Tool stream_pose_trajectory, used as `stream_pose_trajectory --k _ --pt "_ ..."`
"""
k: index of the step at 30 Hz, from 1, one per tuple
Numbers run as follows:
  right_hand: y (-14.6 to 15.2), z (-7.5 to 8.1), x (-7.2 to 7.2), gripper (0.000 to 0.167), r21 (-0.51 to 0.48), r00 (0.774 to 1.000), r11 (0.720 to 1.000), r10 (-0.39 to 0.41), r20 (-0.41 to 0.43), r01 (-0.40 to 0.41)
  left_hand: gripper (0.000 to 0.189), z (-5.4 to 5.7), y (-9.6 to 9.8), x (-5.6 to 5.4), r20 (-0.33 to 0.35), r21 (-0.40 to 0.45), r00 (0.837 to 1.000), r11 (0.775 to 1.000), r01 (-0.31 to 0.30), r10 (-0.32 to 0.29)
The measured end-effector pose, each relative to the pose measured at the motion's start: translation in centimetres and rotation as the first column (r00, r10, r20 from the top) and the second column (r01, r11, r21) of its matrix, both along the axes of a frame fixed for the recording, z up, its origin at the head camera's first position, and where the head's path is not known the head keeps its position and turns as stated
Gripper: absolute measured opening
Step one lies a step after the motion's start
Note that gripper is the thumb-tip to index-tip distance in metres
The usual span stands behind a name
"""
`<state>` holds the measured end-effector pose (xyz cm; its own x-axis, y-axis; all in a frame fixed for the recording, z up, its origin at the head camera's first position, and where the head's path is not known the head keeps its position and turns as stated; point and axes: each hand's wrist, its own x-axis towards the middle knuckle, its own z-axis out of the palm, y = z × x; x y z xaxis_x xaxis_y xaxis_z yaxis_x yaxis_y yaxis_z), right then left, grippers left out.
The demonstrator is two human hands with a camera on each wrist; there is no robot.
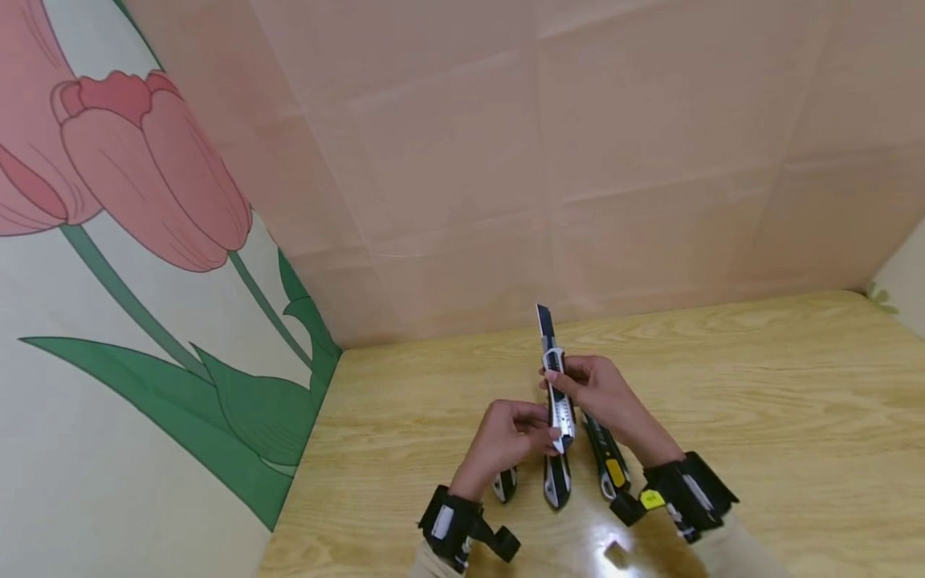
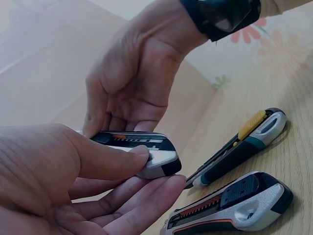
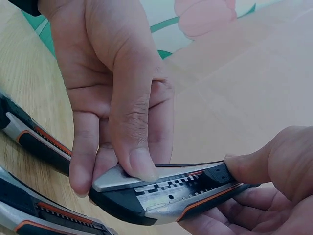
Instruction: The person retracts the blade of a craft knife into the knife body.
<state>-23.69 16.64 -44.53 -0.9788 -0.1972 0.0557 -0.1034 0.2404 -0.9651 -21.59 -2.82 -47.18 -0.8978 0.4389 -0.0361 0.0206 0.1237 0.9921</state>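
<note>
Both hands hold a silver-and-black snap-off utility knife [image 1: 561,413] above the table, its dark blade [image 1: 545,323] extended toward the wall. My left hand [image 1: 504,440] pinches the handle's butt end between thumb and fingers. Higher up the handle, my right hand [image 1: 605,395] grips it. In the right wrist view, the right thumb [image 3: 252,166] presses by the black slider [image 3: 218,174], and orange trim runs along the handle. Beneath the hands lies a similar silver-and-black knife [image 1: 557,483]. Another [image 1: 506,485] is partly hidden by the left hand. A black knife with a yellow slider [image 1: 607,457] lies right of them.
The wood-grain table [image 1: 780,401] extends to both sides. A pinkish-brown sheet [image 1: 578,160] covers the wall behind it. On the left stands a pale panel with printed tulips [image 1: 155,168]. Each wrist wears a black strap with a camera [image 1: 686,494].
</note>
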Motion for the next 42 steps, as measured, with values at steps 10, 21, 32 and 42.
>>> stream_pose_trajectory --k 10,21,32,42 --pt "0.49 0.6 0.38 0.045 0.065 0.998 0.998 -0.011 0.06 0.007 0.02 0.22 0.03 0.28 -0.049 -0.007 0.999 1.0 -0.003 0.003" --pt "0.32 0.37 0.44 0.046 0.007 0.995 0.998 -0.068 0.067 0.068 0.017 0.27 -0.18 0.26 -0.065 0.001 0.997 0.999 -0.037 0.037" --pt "0.27 0.28 0.43 0.044 0.043 0.996 0.996 -0.084 0.041 0.082 0.017 0.15 -0.07 0.07 -0.03 0.032 0.999 0.999 -0.027 0.028" --pt "0.05 0.19 0.43 0.037 0.074 0.996 0.994 -0.085 0.013 0.084 0.014 0.16 -0.27 0.01 -0.035 0.018 0.999 0.999 -0.039 0.039"
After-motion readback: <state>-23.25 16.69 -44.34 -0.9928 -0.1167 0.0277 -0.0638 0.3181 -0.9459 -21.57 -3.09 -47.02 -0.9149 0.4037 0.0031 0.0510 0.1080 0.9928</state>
